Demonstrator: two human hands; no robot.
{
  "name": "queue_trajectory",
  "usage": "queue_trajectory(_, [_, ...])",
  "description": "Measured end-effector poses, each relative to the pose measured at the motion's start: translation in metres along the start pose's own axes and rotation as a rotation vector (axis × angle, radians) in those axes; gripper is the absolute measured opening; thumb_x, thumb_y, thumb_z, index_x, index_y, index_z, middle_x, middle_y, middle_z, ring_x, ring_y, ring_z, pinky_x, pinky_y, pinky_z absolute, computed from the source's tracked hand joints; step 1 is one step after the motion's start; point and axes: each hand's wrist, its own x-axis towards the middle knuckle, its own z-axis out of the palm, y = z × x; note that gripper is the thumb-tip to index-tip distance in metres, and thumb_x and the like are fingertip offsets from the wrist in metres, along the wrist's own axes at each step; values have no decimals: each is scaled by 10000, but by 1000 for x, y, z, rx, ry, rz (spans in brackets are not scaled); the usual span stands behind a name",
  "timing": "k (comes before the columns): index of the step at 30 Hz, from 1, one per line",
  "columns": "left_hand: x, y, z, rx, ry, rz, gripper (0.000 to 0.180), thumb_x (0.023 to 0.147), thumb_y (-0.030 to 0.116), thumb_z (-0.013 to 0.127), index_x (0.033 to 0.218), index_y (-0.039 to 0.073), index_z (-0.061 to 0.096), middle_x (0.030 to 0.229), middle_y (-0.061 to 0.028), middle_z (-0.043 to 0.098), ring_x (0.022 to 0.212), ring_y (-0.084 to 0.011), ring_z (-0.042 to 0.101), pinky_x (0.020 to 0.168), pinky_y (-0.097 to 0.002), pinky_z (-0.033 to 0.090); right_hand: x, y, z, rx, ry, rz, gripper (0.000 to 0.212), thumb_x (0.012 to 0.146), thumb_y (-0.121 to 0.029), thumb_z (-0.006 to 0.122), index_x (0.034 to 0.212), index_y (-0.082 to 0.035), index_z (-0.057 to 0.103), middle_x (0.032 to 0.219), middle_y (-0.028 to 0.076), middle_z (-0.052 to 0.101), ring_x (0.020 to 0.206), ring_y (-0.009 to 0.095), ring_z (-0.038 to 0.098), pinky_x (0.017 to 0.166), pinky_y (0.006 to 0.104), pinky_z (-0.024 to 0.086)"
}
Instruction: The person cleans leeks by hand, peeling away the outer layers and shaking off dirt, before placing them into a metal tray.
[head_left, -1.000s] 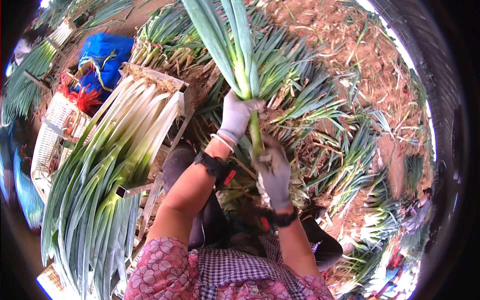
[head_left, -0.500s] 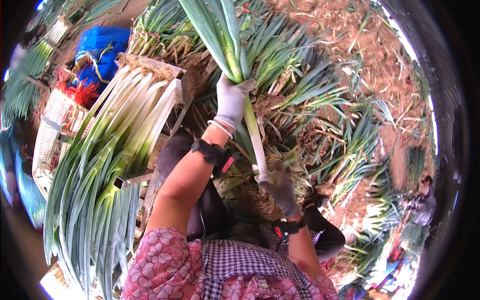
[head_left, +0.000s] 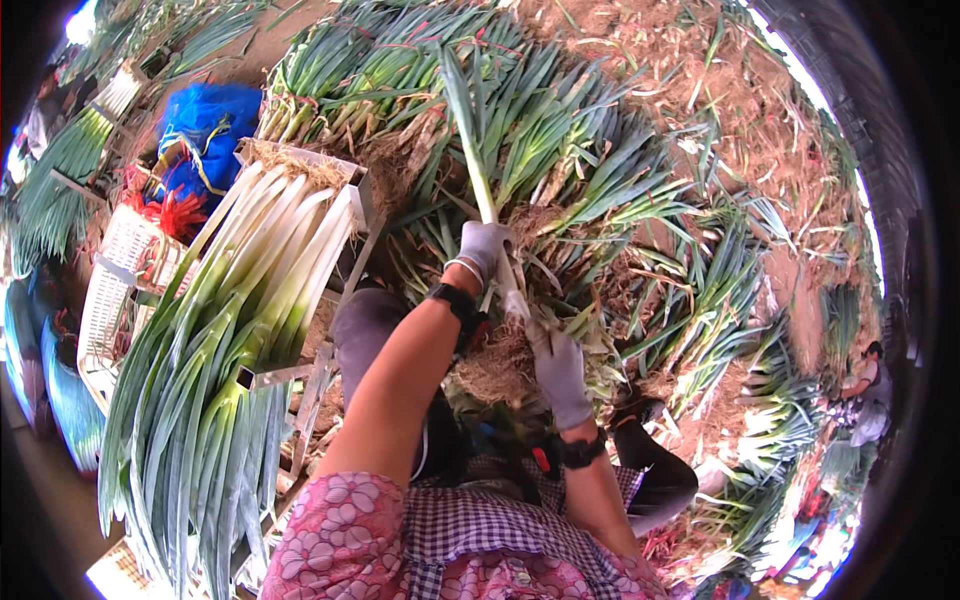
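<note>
My left hand, in a pale work glove, is closed round the white shank of a leek. Its green top points up and away from me, and its root end slants down toward my right hand. That gloved hand has its fingertips pinched at the leek's root end. Brown root fibres lie just under the two hands. To the left, a bundle of leeks rests in a metal frame, roots at the far end and leaves hanging toward me.
Heaps of leeks lie beyond and to the right on soil strewn with trimmings. A white plastic basket with red ties and a blue bag stand at left. At far right another person is near leek piles.
My left hand has come down and nearer with the leek, whose leafy top now reaches less far and looks narrower. My right hand has shifted slightly up at the root end.
</note>
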Motion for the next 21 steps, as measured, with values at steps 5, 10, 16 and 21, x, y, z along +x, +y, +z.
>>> queue_trajectory(5, [15,-23,9,-32,161,-12,105,674,-36,655,735,-71,577,607,-125,558,488,-239,569,410,-396,479,-50,-2,-25,-35,-64,195,273,909,-252,549,872,10,614,661,178,602,643,363,591,591,424,436])
queue_trajectory(10, [24,-67,45,-73,87,-170,142,731,-45,626,860,-61,570,668,-122,539,511,-264,554,425,-449,512,-79,20,-37,-53,74,294,191,876,-184,569,870,-5,635,637,153,605,599,303,600,560,390,446])
queue_trajectory(16, [56,-52,35,135,284,113,116,737,45,663,719,-60,617,574,-95,591,475,-191,592,411,-324,463,-146,53,-77,35,25,408,250,891,-197,573,759,9,625,532,35,506,514,72,462,483,263,371])
queue_trajectory(21, [75,-15,21,-43,307,275,169,748,77,705,768,-50,595,636,-74,580,494,-181,554,438,-317,468,-71,71,-55,-42,-3,130,650,822,-143,657,1378,13,359,1012,134,662,871,164,652,735,274,512])
